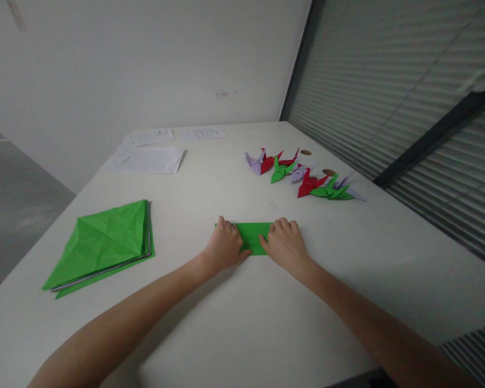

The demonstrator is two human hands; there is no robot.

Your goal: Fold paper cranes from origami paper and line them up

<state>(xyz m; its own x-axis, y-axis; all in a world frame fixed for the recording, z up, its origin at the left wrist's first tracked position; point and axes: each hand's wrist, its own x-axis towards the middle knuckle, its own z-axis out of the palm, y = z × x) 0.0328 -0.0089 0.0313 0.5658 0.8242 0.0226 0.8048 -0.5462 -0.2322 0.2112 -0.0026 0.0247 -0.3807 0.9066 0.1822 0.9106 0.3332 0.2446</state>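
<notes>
Your bare left forearm [141, 312] slants up from the lower left corner of the frame, and your bare right forearm [355, 307] from the lower right. Your bare left hand [226, 243] and bare right hand [286, 242] sit just below the centre, backs up, near each other but apart. You have the fingers of both bent, knuckles toward the top of the frame. Your left thumb [246, 253] points right; your right thumb [263, 243] angles toward the upper left.
</notes>
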